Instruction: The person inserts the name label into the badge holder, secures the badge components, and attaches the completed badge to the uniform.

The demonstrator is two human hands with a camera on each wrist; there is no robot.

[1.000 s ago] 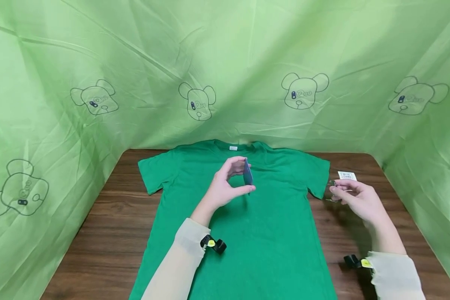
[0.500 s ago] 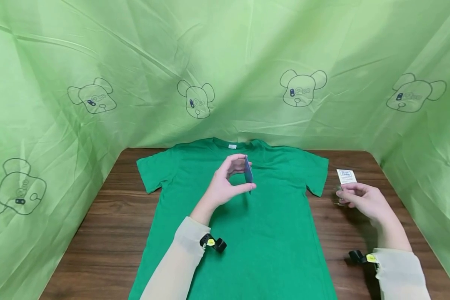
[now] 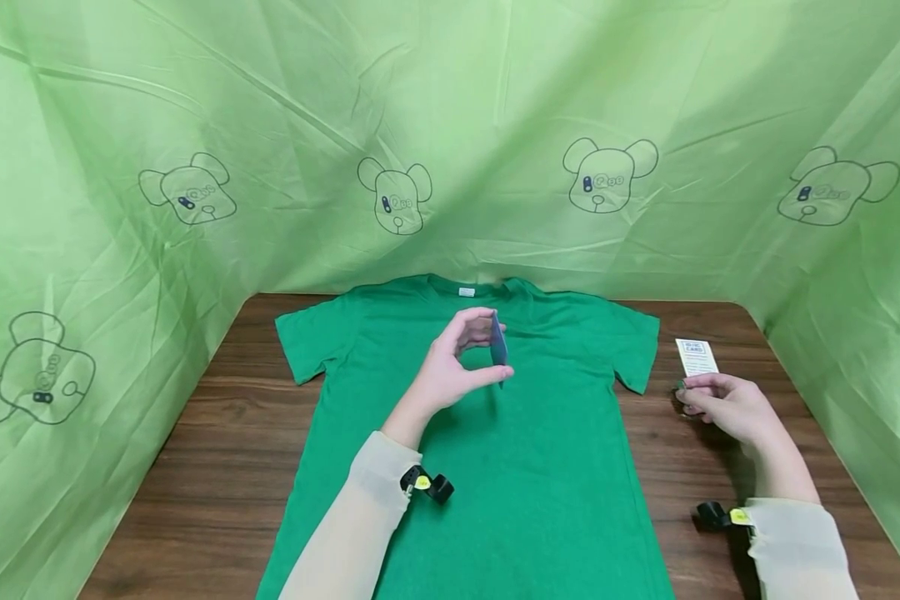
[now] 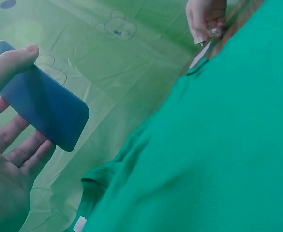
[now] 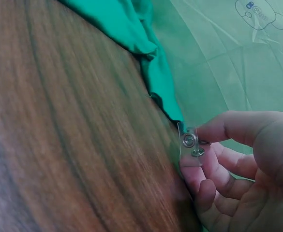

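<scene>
Left hand [image 3: 450, 371] pinched a blue card [image 3: 498, 346] upright above the green T-shirt [image 3: 487, 467]; right hand [image 3: 723, 404] pinched a clear snap clip [image 5: 189, 145] over the counter [image 3: 217, 467], just beside a white label card [image 3: 696, 357]. Clip and blue card well apart — joining looked undone.

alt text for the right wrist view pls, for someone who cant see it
The right hand pinches a small clear plastic strap with two metal snaps between thumb and fingers, just above a dark wooden table. The sleeve edge of a green t-shirt lies on the table behind it, against a light green cloth backdrop printed with a bear outline.
</scene>
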